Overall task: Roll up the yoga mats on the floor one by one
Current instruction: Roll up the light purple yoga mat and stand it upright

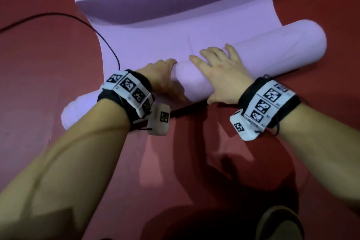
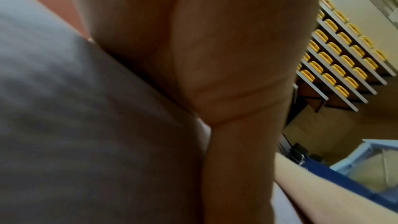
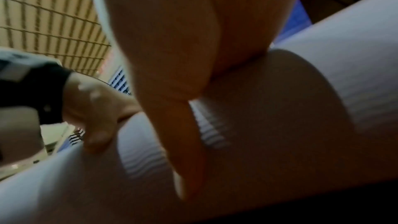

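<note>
A lilac yoga mat (image 1: pixel 272 48) lies on the red floor, mostly wound into a thick roll that runs from lower left to upper right. Its unrolled part (image 1: pixel 155 41) stretches away from me, and the far end curls upward. My left hand (image 1: pixel 161 80) grips the roll left of its middle, fingers wrapped over the far side and thumb on the near side. My right hand (image 1: pixel 220 72) lies flat on top of the roll, fingers spread and straight. In the right wrist view the right hand's palm (image 3: pixel 172 40) presses on the roll (image 3: pixel 280 125), and the left hand (image 3: pixel 92 111) shows beside it.
A black cable (image 1: pixel 97 31) crosses the red floor (image 1: pixel 39 54) and runs onto the mat's left edge. A shoe (image 1: pixel 278 224) is at the bottom right. Rows of yellow seats (image 2: pixel 336 57) and a net (image 3: pixel 43 23) show in the wrist views.
</note>
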`<state>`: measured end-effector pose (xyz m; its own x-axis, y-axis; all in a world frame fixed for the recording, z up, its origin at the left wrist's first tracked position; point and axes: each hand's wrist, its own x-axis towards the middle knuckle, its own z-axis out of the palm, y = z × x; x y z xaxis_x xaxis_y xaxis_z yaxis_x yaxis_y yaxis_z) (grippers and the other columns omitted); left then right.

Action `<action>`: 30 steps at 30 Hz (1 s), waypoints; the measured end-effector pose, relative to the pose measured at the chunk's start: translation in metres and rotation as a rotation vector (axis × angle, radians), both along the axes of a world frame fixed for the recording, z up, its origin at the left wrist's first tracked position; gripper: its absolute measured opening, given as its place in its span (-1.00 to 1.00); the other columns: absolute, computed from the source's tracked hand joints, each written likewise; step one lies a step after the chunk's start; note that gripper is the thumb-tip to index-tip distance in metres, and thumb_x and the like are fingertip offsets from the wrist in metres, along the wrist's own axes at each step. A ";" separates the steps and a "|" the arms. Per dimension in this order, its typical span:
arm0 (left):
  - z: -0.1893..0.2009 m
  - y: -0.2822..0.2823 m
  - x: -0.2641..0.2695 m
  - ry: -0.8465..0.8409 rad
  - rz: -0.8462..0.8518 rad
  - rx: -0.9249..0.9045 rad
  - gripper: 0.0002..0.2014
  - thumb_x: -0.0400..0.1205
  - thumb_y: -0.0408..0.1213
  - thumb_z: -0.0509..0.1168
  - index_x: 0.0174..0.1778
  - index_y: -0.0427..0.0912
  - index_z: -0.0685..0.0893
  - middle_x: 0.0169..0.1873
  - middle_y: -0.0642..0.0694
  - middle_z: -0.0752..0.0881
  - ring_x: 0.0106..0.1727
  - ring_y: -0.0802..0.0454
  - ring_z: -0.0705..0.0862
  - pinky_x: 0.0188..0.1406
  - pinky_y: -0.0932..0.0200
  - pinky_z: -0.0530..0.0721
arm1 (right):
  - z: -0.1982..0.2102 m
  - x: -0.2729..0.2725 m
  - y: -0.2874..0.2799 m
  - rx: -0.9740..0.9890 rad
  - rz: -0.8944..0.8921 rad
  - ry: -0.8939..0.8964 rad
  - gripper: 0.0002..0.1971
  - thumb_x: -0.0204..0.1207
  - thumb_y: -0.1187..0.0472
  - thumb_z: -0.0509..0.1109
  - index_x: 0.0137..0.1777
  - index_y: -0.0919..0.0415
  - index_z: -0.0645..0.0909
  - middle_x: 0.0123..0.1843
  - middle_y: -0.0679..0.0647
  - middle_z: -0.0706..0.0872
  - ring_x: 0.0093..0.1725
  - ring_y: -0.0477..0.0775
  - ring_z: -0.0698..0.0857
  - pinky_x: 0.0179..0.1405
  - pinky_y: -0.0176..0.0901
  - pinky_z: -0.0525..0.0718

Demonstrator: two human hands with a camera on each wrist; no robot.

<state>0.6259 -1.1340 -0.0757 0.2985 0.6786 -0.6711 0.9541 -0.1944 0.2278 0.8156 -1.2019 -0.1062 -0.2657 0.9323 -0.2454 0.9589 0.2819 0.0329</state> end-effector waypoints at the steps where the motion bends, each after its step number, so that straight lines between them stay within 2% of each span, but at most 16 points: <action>1: 0.000 0.001 -0.001 -0.012 -0.010 -0.017 0.12 -0.22 0.37 0.57 0.33 0.14 0.50 0.18 -0.01 0.67 0.16 -0.14 0.70 0.22 -0.18 0.71 | -0.004 -0.001 -0.003 0.040 -0.001 -0.001 0.29 0.00 -0.17 0.71 0.73 0.03 0.10 0.64 0.18 0.30 0.63 0.26 0.26 0.62 0.40 0.05; 3: -0.004 -0.005 -0.004 0.001 -0.035 0.029 0.18 0.03 0.28 0.66 0.59 0.12 0.33 0.43 -0.10 0.52 0.40 -0.24 0.56 0.41 -0.30 0.55 | -0.009 -0.002 -0.003 0.071 -0.010 0.009 0.27 -0.01 -0.14 0.72 0.72 0.03 0.14 0.61 0.17 0.34 0.60 0.26 0.30 0.62 0.39 0.07; 5: -0.010 -0.018 -0.003 0.014 -0.059 0.164 0.20 0.24 0.23 0.64 0.72 0.11 0.10 0.59 -0.10 0.34 0.55 -0.29 0.39 0.49 -0.44 0.36 | -0.007 -0.001 0.003 0.046 -0.020 0.018 0.27 -0.01 -0.15 0.72 0.71 0.00 0.13 0.60 0.14 0.34 0.59 0.24 0.31 0.61 0.36 0.06; 7: -0.016 -0.030 -0.002 0.024 -0.080 0.291 0.23 0.19 0.30 0.61 0.71 0.12 0.08 0.57 -0.08 0.36 0.53 -0.29 0.39 0.47 -0.50 0.31 | -0.002 -0.001 0.013 -0.011 -0.025 0.023 0.29 -0.03 -0.18 0.72 0.71 -0.03 0.11 0.59 0.12 0.35 0.58 0.23 0.31 0.61 0.34 0.07; 9: -0.020 -0.027 -0.001 0.027 -0.070 0.338 0.21 0.15 0.35 0.59 0.67 0.13 0.13 0.51 -0.08 0.43 0.47 -0.29 0.44 0.43 -0.46 0.35 | 0.003 -0.002 0.024 -0.064 -0.033 0.040 0.30 -0.03 -0.18 0.74 0.71 -0.05 0.10 0.59 0.10 0.36 0.58 0.22 0.32 0.62 0.32 0.08; 13: -0.015 -0.006 -0.001 0.031 -0.064 0.253 0.15 0.17 0.35 0.60 0.64 0.17 0.19 0.46 -0.09 0.47 0.45 -0.28 0.45 0.38 -0.39 0.39 | 0.008 0.000 0.037 -0.106 -0.020 0.067 0.32 0.01 -0.19 0.74 0.74 -0.05 0.06 0.65 0.10 0.32 0.62 0.22 0.26 0.64 0.29 0.06; 16: -0.011 0.006 0.000 0.025 -0.055 0.196 0.11 0.16 0.32 0.63 0.60 0.16 0.27 0.43 -0.09 0.50 0.45 -0.28 0.49 0.39 -0.37 0.44 | 0.000 0.003 0.027 -0.022 -0.006 0.025 0.32 0.06 -0.14 0.74 0.75 -0.04 -0.01 0.70 0.17 0.22 0.67 0.25 0.17 0.66 0.34 0.01; 18: -0.010 0.012 0.000 0.020 -0.047 0.173 0.09 0.15 0.31 0.64 0.59 0.16 0.31 0.42 -0.09 0.52 0.44 -0.27 0.50 0.39 -0.37 0.47 | -0.007 0.001 0.019 0.067 -0.008 0.005 0.32 0.04 -0.11 0.74 0.75 -0.01 0.01 0.68 0.19 0.24 0.66 0.28 0.20 0.65 0.35 0.00; 23: -0.013 0.000 -0.001 -0.022 -0.035 0.273 0.19 0.23 0.27 0.62 0.72 0.14 0.13 0.60 -0.08 0.34 0.58 -0.25 0.31 0.47 -0.50 0.31 | -0.005 -0.001 0.030 0.041 -0.034 0.010 0.31 0.00 -0.14 0.75 0.72 -0.04 0.07 0.64 0.17 0.31 0.61 0.26 0.27 0.64 0.33 0.04; 25: -0.019 -0.010 0.001 0.002 -0.064 0.354 0.26 0.16 0.28 0.64 0.72 0.10 0.10 0.58 -0.11 0.35 0.56 -0.27 0.33 0.47 -0.55 0.26 | 0.000 -0.001 0.039 -0.001 -0.030 0.006 0.30 -0.01 -0.16 0.75 0.72 -0.04 0.09 0.61 0.15 0.35 0.58 0.26 0.32 0.62 0.30 0.10; 27: -0.026 -0.013 0.002 0.043 -0.093 0.432 0.32 0.09 0.27 0.66 0.72 0.06 0.09 0.55 -0.14 0.39 0.53 -0.30 0.37 0.45 -0.57 0.28 | 0.005 -0.002 0.050 -0.052 -0.030 0.024 0.29 0.01 -0.15 0.76 0.71 -0.04 0.11 0.60 0.14 0.37 0.57 0.25 0.34 0.60 0.27 0.14; 30: -0.026 -0.001 0.003 0.047 -0.089 0.430 0.24 0.13 0.25 0.65 0.68 0.07 0.14 0.49 -0.15 0.44 0.47 -0.32 0.42 0.39 -0.50 0.36 | 0.012 0.000 0.060 -0.090 -0.035 0.053 0.28 0.02 -0.14 0.75 0.72 -0.06 0.09 0.62 0.12 0.36 0.58 0.24 0.33 0.59 0.23 0.16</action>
<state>0.6290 -1.1354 -0.1019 0.3444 0.8721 -0.3475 0.9367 -0.3440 0.0652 0.8153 -1.1419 -0.0939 -0.2485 0.9159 -0.3152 0.9678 0.2480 -0.0424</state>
